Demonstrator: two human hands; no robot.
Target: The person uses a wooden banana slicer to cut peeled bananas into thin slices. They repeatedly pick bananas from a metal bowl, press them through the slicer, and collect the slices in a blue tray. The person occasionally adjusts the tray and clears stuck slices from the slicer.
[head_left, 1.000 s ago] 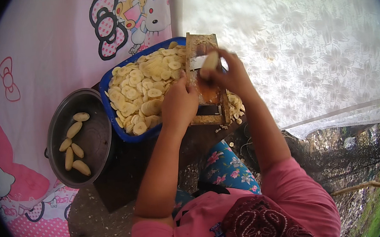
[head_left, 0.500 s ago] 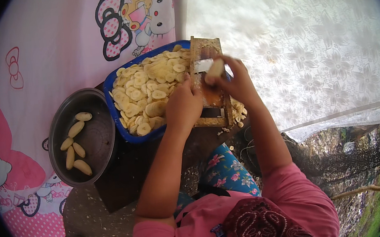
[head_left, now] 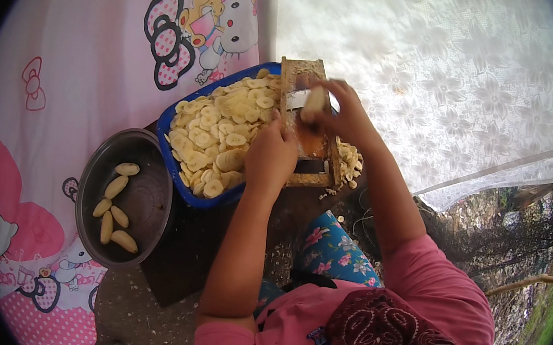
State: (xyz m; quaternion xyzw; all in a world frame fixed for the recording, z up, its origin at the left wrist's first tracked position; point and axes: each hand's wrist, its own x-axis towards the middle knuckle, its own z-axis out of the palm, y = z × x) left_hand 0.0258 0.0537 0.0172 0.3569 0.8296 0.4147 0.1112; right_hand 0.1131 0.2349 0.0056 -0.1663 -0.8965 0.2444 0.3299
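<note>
A wooden slicer [head_left: 312,142] with a metal blade plate lies across the right side of a blue basin [head_left: 170,158]. My left hand [head_left: 270,154] is closed on the slicer's left edge. In my right hand [head_left: 348,111] is a peeled banana [head_left: 313,105], pressed down on the slicer near the blade; my fingers are slightly blurred. Round banana slices [head_left: 210,129] heap up in the basin, next to my left hand. What lies beneath the slicer is mostly hidden.
At the left, a dark metal pot [head_left: 152,217] holds several peeled bananas [head_left: 116,186]. Banana scraps [head_left: 349,164] lie right of the slicer, on a dark table [head_left: 185,265]. A pink printed curtain [head_left: 92,50] hangs behind, with white lace cloth [head_left: 429,73] at the right.
The whole view has shifted slightly, so things sit a little further right. Both hands keep nearly the same places, with the banana still on the slicer.
</note>
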